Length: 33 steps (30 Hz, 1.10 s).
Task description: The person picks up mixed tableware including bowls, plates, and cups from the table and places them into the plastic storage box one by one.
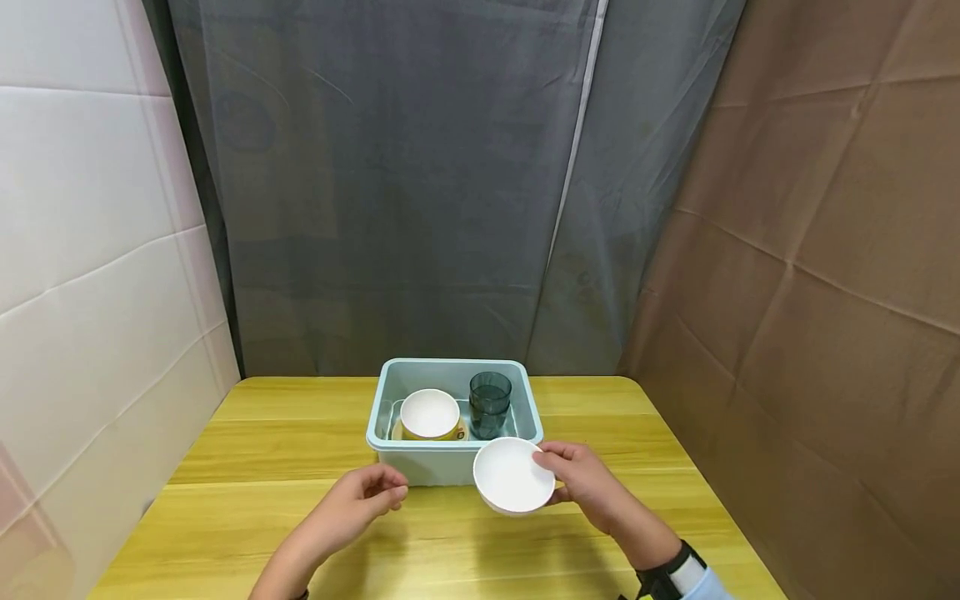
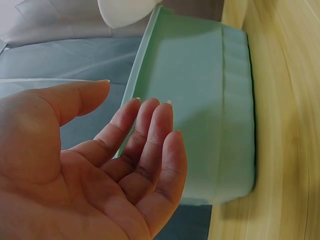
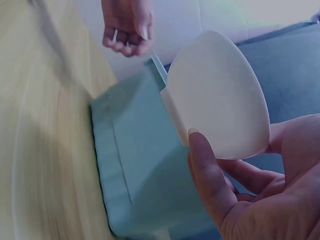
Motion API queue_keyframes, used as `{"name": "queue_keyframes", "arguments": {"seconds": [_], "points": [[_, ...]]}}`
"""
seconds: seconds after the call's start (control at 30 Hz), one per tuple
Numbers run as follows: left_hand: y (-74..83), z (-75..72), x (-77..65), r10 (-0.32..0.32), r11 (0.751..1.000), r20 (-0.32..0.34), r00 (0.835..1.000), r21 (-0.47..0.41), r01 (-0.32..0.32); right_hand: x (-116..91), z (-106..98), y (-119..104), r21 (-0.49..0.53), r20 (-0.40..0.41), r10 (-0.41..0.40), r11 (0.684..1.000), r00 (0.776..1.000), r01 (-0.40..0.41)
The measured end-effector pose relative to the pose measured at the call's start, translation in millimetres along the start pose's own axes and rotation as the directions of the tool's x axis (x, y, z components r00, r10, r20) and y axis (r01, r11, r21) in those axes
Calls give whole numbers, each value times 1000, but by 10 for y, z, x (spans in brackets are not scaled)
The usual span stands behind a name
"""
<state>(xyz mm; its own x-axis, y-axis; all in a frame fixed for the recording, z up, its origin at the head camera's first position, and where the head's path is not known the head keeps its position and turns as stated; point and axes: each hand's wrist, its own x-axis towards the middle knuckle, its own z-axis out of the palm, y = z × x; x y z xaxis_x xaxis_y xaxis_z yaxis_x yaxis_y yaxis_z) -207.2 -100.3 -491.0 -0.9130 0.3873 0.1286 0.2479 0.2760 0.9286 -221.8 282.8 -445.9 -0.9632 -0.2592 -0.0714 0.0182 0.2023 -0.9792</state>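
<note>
A white bowl is pinched at its right side by my right hand, held up in front of the bin's near wall. In the right wrist view the bowl shows its pale outer side and foot ring, with fingers around its edge. My left hand holds nothing, its fingers loosely curled near the front left corner of the light blue-green plastic bin. Inside the bin sit another bowl, white within and yellow outside, and dark tinted glasses, one stacked in another.
The bin stands on a yellow wood-grain table, toward its far edge. A grey curtain hangs behind, a white cloth on the left and a brown cloth on the right.
</note>
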Motion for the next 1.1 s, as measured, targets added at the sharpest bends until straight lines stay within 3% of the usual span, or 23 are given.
{"name": "queue_keyframes", "arguments": {"seconds": [0.67, 0.93, 1.1], "points": [[89, 98, 44, 41, 998, 17, 999, -47, -40, 87, 617, 6, 63, 80, -7, 998, 997, 2], [153, 160, 55, -54, 977, -10, 998, -209, 51, 126, 804, 73, 101, 66, -9, 995, 998, 3], [156, 196, 57, -62, 969, -19, 998, -241, 56, 109, 898, 75, 124, 53, -18, 992, 998, 12]]}}
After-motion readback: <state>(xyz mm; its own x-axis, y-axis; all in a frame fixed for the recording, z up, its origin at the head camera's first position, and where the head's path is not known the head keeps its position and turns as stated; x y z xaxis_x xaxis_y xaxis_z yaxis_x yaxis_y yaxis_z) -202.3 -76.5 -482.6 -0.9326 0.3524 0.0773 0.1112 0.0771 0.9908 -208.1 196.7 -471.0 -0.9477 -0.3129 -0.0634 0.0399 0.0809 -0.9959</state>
